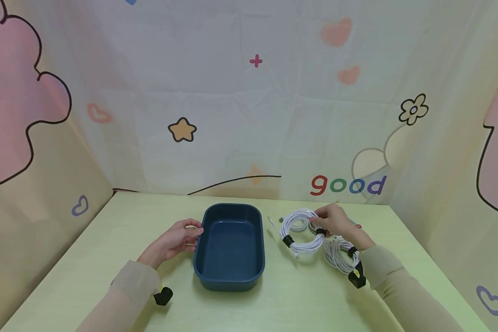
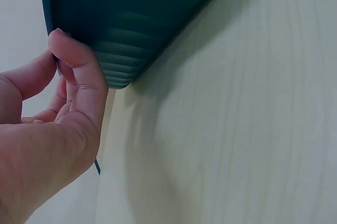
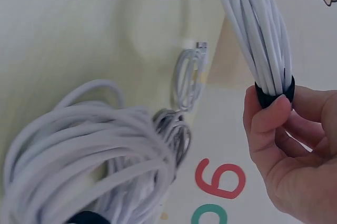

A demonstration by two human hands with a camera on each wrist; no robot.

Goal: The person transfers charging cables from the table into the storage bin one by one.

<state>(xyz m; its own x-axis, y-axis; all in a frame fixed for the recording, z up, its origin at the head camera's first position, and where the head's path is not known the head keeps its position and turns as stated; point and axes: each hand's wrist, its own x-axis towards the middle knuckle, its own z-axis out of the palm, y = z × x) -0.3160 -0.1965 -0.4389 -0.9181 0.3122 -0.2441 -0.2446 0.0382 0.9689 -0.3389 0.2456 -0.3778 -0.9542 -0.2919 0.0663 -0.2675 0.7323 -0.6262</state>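
My left hand (image 1: 176, 240) pinches the left rim of an empty dark blue rectangular tray (image 1: 229, 246), thumb and fingers at its edge. Ridges show on the tray's wall (image 2: 118, 56) in the left wrist view. My right hand (image 1: 336, 222) grips a coil of white cable (image 1: 309, 249) by one of its black straps, thumb and fingers round the strap. In the right wrist view this held cable (image 3: 258, 29) hangs above the table, and a metal-tipped plug end sticks out at its left in the head view.
A second white cable coil (image 1: 336, 258) with a black strap lies under my right wrist. Behind it lie a small white cable bundle (image 3: 185, 77) and a grey cable bundle (image 3: 180, 140). A printed cloth (image 1: 240, 147) stands behind the pale table (image 1: 182, 313).
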